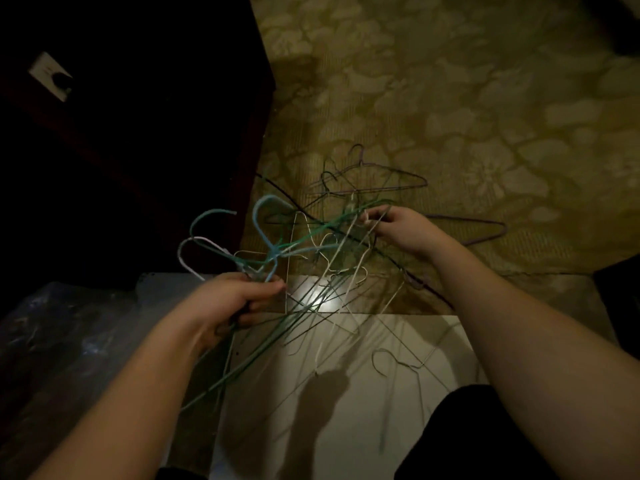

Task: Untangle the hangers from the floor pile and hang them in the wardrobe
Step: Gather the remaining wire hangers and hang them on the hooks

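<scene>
A person bends over a snarl of wire hangers, seen from a head-worn camera looking down in dim light. At centre left of the frame, the left hand (239,299) is closed around a bunch of hangers (249,251) gripped just below their necks, the teal, pale blue and white hooks fanning up and left above the fist. At centre right, the right hand (398,226) pinches thin wire strands between thumb and fingertips, its other fingers curled in; which hanger those strands belong to cannot be made out. Between the two hands the green and white wires cross one another. The floor pile (367,181) lies beyond and under them, straddling a patterned carpet (485,98) in the upper half of the frame and pale tile (346,393) below; a purple hanger (485,230) rests on the carpet just right of the right hand, and a white one (398,362) lies alone on the tile at lower centre.

The work appears to be at the untangling stage, with nothing yet hung. The next move seems to call for drawing the pinched wire clear of the held bunch without hooking its neighbours. Dark furniture (138,133) fills the upper left of the frame; whether it is the wardrobe cannot be told. A wall socket (50,76) shows at far upper left, and crumpled clear plastic (69,323) lies at lower left. No brand, label or writing is legible anywhere.
</scene>
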`<state>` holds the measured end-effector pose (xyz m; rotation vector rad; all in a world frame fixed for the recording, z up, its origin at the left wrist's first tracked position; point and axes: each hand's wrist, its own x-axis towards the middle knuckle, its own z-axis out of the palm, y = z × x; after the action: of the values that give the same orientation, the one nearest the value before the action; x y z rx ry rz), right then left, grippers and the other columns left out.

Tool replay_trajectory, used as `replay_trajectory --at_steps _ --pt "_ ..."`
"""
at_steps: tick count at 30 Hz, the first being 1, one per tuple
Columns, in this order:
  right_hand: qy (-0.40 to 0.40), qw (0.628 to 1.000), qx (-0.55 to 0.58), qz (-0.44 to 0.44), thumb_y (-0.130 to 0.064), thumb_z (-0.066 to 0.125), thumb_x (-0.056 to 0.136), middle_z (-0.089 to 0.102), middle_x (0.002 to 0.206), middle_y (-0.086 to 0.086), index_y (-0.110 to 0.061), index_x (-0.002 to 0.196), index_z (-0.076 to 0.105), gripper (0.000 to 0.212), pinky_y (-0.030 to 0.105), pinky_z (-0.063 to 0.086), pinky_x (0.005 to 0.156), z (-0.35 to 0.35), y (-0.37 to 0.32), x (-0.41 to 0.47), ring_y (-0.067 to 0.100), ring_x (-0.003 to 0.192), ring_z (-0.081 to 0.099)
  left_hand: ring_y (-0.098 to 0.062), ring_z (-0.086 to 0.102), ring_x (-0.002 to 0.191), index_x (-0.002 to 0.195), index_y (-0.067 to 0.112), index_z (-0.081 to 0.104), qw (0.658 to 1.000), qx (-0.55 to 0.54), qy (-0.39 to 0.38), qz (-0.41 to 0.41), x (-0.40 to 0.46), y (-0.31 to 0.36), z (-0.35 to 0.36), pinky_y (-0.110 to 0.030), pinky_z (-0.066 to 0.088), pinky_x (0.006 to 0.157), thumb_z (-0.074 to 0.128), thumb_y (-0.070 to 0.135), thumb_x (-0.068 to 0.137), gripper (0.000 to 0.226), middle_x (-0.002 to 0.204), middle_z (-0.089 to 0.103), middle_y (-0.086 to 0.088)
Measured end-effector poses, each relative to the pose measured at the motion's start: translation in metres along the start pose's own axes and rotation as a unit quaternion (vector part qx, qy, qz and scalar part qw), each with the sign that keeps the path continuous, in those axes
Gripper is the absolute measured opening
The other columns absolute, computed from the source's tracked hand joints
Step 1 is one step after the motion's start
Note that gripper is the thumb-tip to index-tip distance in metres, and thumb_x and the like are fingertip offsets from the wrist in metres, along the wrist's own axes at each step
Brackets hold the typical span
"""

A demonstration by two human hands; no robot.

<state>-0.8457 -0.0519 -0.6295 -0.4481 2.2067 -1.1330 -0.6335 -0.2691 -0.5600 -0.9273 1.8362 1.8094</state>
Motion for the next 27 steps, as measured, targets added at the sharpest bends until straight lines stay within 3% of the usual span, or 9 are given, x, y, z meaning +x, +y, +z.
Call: replay_trajectory --at_steps 2,4,6,10,12,14,18,21,27 --pt "0.025 0.999 -0.016 0.031 -0.033 0.059 0.095 0.067 0.113 -0.001 -0.033 0.109 0.068 0.017 0.040 0.050 0.092 -0.005 0.009 -0.001 0.022 0.104 0.062 -0.011 0.029 0.044 0.097 0.001 0.061 0.998 -0.051 -0.004 0.028 -0.002 0.004 -0.003 -0.019 0.022 0.042 0.060 0.019 0.083 0.023 0.052 0.033 0.001" --pt "0.013 0.995 -0.083 0.049 -0.031 0.055 0.098 0.063 0.111 -0.002 -0.025 0.120 0.065 0.025 0.032 0.047 0.082 -0.007 0.015 -0.005 0.020 0.098 0.059 -0.010 0.027 0.040 0.094 0.000 0.058 0.993 -0.104 -0.007 0.051 -0.002 0.005 -0.005 -0.021 0.017 0.045 0.055 0.016 0.082 0.020 0.050 0.029 0.001" --pt "0.005 0.992 -0.118 0.045 -0.031 0.053 0.099 0.063 0.110 0.002 -0.022 0.119 0.065 0.026 0.029 0.042 0.076 -0.009 0.017 -0.007 0.019 0.095 0.057 -0.009 0.026 0.039 0.092 0.001 0.057 0.989 -0.127 -0.015 0.071 -0.002 0.005 -0.006 -0.025 0.012 0.048 0.052 0.014 0.083 0.017 0.050 0.028 0.001" --pt "0.020 0.994 -0.093 0.049 -0.032 0.051 0.100 0.067 0.109 0.004 -0.024 0.112 0.066 0.021 0.038 0.050 0.082 -0.015 0.013 -0.008 0.025 0.096 0.062 -0.011 0.027 0.040 0.092 0.001 0.059 0.987 -0.116 -0.040 0.102 0.002 0.011 -0.010 -0.026 0.014 0.047 0.069 0.021 0.077 0.027 0.051 0.031 0.000" --pt "0.025 0.994 -0.091 0.056 -0.035 0.051 0.099 0.068 0.104 0.006 -0.024 0.111 0.066 0.023 0.038 0.052 0.077 -0.019 0.012 -0.010 0.028 0.093 0.063 -0.012 0.030 0.040 0.094 0.000 0.057 0.988 -0.107 -0.034 0.105 0.006 0.015 -0.009 -0.026 0.015 0.047 0.066 0.017 0.078 0.025 0.051 0.032 0.000" --pt "0.052 0.995 -0.065 0.054 -0.036 0.051 0.099 0.068 0.104 0.004 -0.022 0.115 0.066 0.026 0.032 0.049 0.069 -0.025 0.010 -0.013 0.027 0.094 0.063 -0.011 0.032 0.041 0.095 0.000 0.055 0.988 -0.109 -0.020 0.104 0.011 0.018 -0.008 -0.023 0.020 0.045 0.058 0.013 0.079 0.021 0.051 0.034 0.000" --pt "0.102 0.994 -0.013 0.024 -0.036 0.056 0.095 0.069 0.105 0.001 -0.023 0.106 0.069 0.022 0.036 0.048 0.085 -0.031 -0.001 -0.015 0.023 0.097 0.062 -0.011 0.039 0.046 0.088 0.004 0.053 0.987 -0.129 -0.011 0.092 0.019 0.020 -0.007 -0.018 0.033 0.043 0.058 0.015 0.079 0.015 0.056 0.039 0.000" --pt "0.085 0.996 -0.014 0.015 -0.034 0.058 0.094 0.071 0.097 0.005 -0.021 0.102 0.071 0.020 0.036 0.050 0.084 -0.026 -0.011 -0.018 0.024 0.093 0.065 -0.012 0.045 0.049 0.081 0.009 0.049 0.988 -0.132 -0.013 0.083 0.023 0.021 0.002 -0.019 0.040 0.046 0.058 0.013 0.080 0.010 0.060 0.044 -0.001" --pt "0.049 0.998 -0.025 -0.039 -0.024 0.060 0.091 0.073 0.089 -0.002 -0.025 0.098 0.071 0.012 0.037 0.055 0.081 -0.007 -0.046 -0.019 0.021 0.084 0.069 -0.020 0.065 0.078 0.110 -0.001 0.058 0.990 -0.130 -0.024 0.046 0.028 0.019 0.021 -0.022 0.055 0.057 0.055 0.000 0.092 0.019 0.093 0.065 -0.012"
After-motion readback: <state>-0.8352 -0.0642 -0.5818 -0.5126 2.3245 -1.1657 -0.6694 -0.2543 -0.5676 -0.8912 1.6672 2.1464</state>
